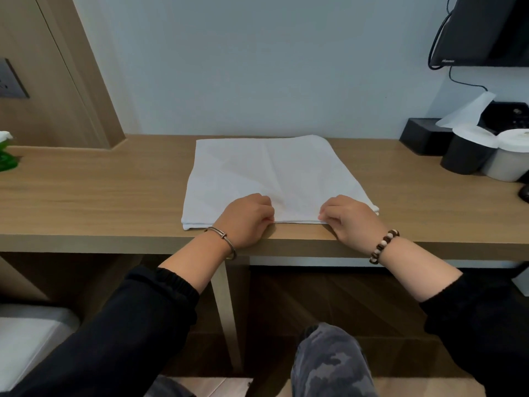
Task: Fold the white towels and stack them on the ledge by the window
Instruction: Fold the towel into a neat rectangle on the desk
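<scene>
White is the one towel [272,173] I see, lying flat on the wooden desk [114,196] near its front edge. My left hand [246,217] and right hand [350,220] both curl their fingers onto its near hem, pinching it. At right stand one black cup [469,156], one white cup [509,160] and one tissue box [423,136]; the logo on the single screen [486,30] is too blurred to read.
</scene>
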